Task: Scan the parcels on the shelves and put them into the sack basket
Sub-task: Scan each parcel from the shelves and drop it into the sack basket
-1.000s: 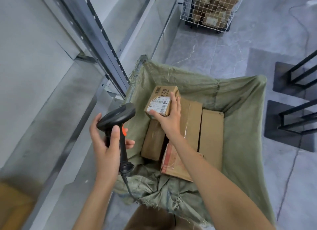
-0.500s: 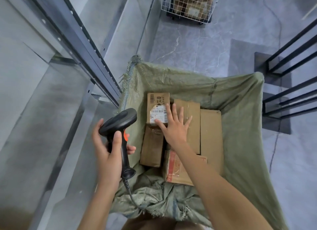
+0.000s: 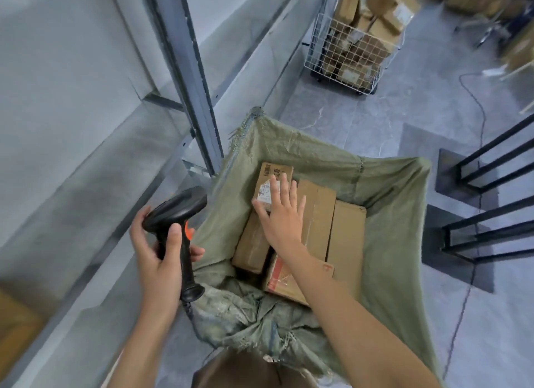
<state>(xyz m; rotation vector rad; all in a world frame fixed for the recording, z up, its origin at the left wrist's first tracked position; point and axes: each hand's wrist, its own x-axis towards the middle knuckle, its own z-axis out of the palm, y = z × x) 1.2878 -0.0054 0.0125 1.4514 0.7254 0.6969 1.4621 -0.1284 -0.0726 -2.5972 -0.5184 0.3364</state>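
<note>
The green sack basket (image 3: 396, 202) stands in front of me with several cardboard parcels inside. A small brown parcel (image 3: 271, 175) with a white label lies at the sack's far left, on top of the others. My right hand (image 3: 281, 214) hovers flat over it, fingers spread, holding nothing. My left hand (image 3: 157, 249) grips a black barcode scanner (image 3: 179, 222) with an orange trigger, just left of the sack's rim; its cable hangs down.
Grey metal shelving (image 3: 185, 69) runs along the left, with a brown box (image 3: 14, 327) at the lower left edge. A white wire cart (image 3: 349, 55) full of parcels stands at the back. Black metal frames (image 3: 491, 199) are on the right. A cable crosses the floor.
My right hand has set the small labelled parcel down in the sack and let it go; its fingers are now spread above it. The scanner hand has barely moved.
</note>
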